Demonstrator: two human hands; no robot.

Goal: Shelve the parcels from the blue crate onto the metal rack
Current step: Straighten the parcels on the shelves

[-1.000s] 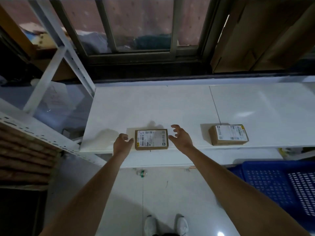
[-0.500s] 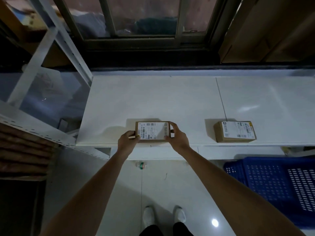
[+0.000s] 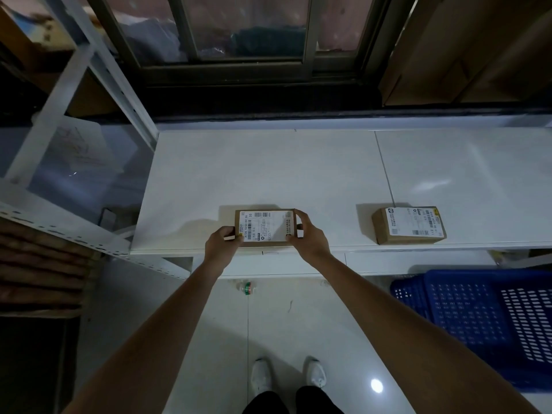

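Note:
A small brown parcel with a white label sits near the front edge of the white shelf. My left hand grips its left end and my right hand grips its right end, fingers curled over the sides. A second labelled brown parcel lies on the shelf further right, untouched. The blue crate stands on the floor at the lower right; its inside shows no parcel from here.
A white metal rack frame rises at the left, with a perforated rail below it. A window and cardboard sheets stand behind the shelf. A small bottle lies on the tiled floor near my shoes.
A second ago both hands hovered open beside the parcel. They have since closed on its two ends and hold it at the shelf's front edge.

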